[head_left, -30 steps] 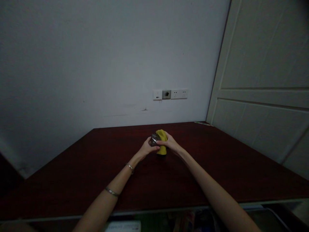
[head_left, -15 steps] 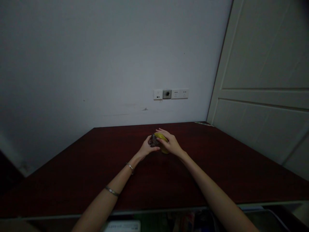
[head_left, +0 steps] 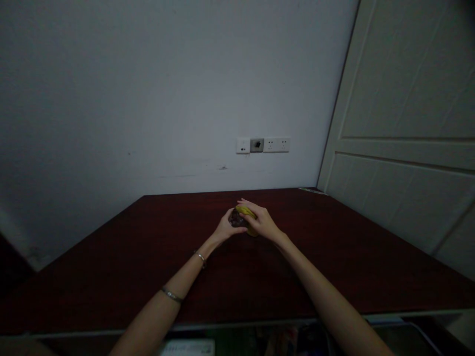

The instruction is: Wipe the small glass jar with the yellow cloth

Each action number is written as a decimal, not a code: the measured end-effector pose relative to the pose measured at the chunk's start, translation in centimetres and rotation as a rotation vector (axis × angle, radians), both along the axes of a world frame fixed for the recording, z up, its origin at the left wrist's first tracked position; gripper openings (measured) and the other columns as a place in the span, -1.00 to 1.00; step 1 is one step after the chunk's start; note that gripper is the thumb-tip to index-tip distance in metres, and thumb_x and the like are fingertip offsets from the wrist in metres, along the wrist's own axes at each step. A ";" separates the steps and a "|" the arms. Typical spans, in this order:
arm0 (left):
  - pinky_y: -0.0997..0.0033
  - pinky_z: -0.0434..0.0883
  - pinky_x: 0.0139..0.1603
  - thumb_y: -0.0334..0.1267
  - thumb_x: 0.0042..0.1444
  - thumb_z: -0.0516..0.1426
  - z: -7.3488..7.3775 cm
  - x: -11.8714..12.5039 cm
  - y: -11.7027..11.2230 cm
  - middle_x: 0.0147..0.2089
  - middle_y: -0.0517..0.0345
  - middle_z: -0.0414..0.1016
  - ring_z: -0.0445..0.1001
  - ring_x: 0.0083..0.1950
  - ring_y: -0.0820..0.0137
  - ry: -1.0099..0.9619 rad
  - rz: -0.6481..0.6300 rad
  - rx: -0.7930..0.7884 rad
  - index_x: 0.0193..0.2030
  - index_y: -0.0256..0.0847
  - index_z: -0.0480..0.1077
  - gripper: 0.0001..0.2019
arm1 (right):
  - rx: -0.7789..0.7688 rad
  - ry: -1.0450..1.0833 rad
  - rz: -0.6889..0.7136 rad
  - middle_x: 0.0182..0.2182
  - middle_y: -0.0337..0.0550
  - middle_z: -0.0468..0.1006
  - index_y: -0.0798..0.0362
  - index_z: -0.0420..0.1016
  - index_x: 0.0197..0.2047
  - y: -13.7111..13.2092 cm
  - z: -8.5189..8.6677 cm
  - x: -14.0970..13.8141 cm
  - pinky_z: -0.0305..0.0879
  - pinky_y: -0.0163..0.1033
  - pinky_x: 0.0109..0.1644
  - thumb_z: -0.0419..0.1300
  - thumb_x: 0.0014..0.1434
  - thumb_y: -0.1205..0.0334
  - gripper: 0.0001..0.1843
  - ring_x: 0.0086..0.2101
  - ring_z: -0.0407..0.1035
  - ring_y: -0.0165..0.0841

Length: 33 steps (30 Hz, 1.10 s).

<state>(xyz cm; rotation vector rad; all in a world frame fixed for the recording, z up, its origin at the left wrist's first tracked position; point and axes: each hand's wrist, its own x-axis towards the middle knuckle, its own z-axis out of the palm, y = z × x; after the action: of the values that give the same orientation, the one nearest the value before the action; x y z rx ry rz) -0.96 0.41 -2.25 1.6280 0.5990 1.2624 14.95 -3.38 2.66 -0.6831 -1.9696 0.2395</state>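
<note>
My left hand point(head_left: 224, 227) curls around a small dark, shiny, rounded object point(head_left: 237, 219), thumb below and fingers above it. Its kind is too dim to make out. My right hand point(head_left: 263, 222) is closed on a yellow cloth point(head_left: 245, 211), pressed against the right side of the dark object. Part of the cloth hangs below the right palm. Both hands meet over the middle of the dark red table point(head_left: 178, 232), towards its far side. The lower edges of both things are partly hidden by the fingers.
A pale wall with sockets point(head_left: 276, 144) rises behind the table. To the right stands a white panelled door point(head_left: 401, 153). Below the table's front edge, a white box-like item point(head_left: 189, 347) and other dim things lie in an open space.
The right hand and yellow cloth have shifted slightly left over the dark object. The left hand keeps its hold, almost unmoved.
</note>
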 end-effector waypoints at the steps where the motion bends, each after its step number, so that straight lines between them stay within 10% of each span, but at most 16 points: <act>1: 0.21 0.29 0.05 -0.34 -0.39 0.37 -0.1 0.0 0.2 -0.01 -0.06 0.39 0.39 0.00 0.23 -0.017 0.012 0.002 0.01 -0.27 0.22 -0.27 | 0.034 -0.042 0.025 0.05 -0.08 0.40 -0.01 0.39 0.03 -0.3 0.1 -0.1 0.12 -0.01 0.19 0.08 0.12 0.31 -0.62 0.13 0.18 -0.25; 33: 0.18 0.24 0.12 -0.29 -0.38 0.37 1.2 0.0 -0.8 0.05 -0.08 0.36 0.33 0.08 0.18 0.128 0.108 0.132 0.08 -0.28 0.19 -0.20 | 0.078 -0.049 -0.036 -0.05 -0.04 0.49 0.03 0.42 -0.05 0.9 1.3 -0.7 0.26 -0.06 0.11 0.05 0.10 0.38 -0.67 0.03 0.32 -0.27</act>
<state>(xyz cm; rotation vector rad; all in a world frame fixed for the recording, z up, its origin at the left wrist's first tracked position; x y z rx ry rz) -0.98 -0.35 -1.02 1.8173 0.7023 1.3061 14.23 -2.43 3.95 -0.6783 -2.0006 0.1242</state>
